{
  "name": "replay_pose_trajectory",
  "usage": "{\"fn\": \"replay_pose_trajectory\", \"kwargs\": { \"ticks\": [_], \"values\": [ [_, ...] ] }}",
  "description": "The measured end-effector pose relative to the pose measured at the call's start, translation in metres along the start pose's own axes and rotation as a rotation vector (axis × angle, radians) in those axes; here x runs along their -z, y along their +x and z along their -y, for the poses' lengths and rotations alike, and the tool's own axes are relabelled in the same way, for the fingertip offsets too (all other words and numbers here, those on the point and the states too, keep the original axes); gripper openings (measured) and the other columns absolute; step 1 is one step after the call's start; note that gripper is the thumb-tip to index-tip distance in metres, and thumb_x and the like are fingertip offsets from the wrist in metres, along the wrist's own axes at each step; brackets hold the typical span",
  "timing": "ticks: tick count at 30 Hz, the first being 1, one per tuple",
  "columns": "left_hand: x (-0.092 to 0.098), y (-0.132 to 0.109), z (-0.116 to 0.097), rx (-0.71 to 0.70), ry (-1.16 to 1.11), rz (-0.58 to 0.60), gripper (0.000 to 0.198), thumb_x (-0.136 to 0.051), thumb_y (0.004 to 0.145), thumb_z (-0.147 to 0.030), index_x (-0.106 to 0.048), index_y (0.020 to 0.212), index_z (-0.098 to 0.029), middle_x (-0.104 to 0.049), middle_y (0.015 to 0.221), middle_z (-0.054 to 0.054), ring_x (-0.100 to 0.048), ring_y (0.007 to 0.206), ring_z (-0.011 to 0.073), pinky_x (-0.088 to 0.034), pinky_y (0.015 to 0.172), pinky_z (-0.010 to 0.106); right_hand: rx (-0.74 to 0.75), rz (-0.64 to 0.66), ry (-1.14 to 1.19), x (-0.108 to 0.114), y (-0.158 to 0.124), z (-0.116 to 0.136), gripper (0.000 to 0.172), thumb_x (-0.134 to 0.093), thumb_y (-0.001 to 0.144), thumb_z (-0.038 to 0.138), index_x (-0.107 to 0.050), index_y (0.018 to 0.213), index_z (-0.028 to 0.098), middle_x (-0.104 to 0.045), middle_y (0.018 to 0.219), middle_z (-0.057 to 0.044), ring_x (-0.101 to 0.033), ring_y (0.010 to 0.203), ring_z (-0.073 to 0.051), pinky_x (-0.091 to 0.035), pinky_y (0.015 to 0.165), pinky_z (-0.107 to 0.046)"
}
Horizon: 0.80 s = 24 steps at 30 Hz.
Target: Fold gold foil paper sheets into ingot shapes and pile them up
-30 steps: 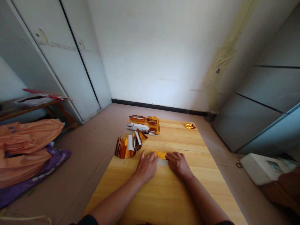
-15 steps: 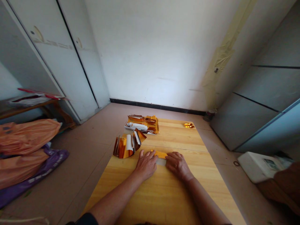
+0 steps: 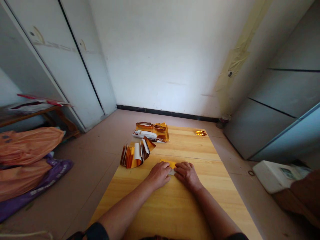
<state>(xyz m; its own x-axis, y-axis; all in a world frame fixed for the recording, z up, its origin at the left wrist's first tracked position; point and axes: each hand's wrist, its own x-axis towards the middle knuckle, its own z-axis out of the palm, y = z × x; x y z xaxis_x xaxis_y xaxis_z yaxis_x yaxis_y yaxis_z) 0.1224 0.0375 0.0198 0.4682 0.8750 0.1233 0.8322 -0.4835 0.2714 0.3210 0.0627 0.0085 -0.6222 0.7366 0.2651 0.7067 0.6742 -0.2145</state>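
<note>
Both hands on a gold sheet, mid-table.
Left hand (image 3: 158,174) and right hand (image 3: 186,173) lay nearly touching, fingers bent and close together, pressing down on the small gold sheet (image 3: 169,163) on the wooden table (image 3: 175,206). A fanned gold stack (image 3: 134,154) sat near the left hand.

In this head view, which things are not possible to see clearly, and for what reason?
Head view only.
Gold paper: mostly covered by the left hand and right hand; its shape, and whether the fingers pinch or press it, are unclear.
Far bundle of gold sheets: print too small to read.
Small gold piece: too small to identify.
</note>
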Motion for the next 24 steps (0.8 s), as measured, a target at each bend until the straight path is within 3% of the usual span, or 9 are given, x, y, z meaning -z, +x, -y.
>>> {"fn": "replay_pose_trajectory", "kwargs": {
  "ticks": [7,13,24],
  "values": [
    [-0.017,-0.002,-0.005,0.071,0.036,-0.107,0.013,-0.052,0.082,-0.018,-0.06,0.091,-0.02,-0.062,0.102,0.005,-0.056,0.096,0.0193,-0.044,0.087,0.032,-0.028,0.002,0.087,-0.004,0.004,-0.008,0.019,-0.053,0.089,0.033,-0.07,0.097,0.031,-0.065,0.109,-0.002,-0.052,0.101,-0.018,-0.033,0.089,-0.035],
    [-0.024,0.0,-0.014,0.162,0.094,-0.16,0.015,-0.046,0.087,-0.017,-0.061,0.084,-0.019,-0.063,0.092,0.006,-0.059,0.086,0.02,-0.046,0.079,0.033,0.0,0.032,0.148,-0.003,0.001,-0.015,0.024,-0.057,0.085,0.034,-0.067,0.106,0.029,-0.063,0.115,-0.003,-0.052,0.104,-0.019,-0.032,0.091,-0.036],
    [-0.027,0.0,-0.015,0.202,0.032,-0.238,0.013,-0.046,0.084,-0.014,-0.058,0.087,-0.018,-0.063,0.095,0.007,-0.057,0.091,0.0204,-0.045,0.083,0.033,-0.213,-0.062,0.163,-0.007,0.015,0.001,0.016,-0.055,0.085,0.025,-0.067,0.076,0.022,-0.067,0.096,-0.001,-0.055,0.09,-0.016,-0.033,0.083,-0.029]
  ]
}}
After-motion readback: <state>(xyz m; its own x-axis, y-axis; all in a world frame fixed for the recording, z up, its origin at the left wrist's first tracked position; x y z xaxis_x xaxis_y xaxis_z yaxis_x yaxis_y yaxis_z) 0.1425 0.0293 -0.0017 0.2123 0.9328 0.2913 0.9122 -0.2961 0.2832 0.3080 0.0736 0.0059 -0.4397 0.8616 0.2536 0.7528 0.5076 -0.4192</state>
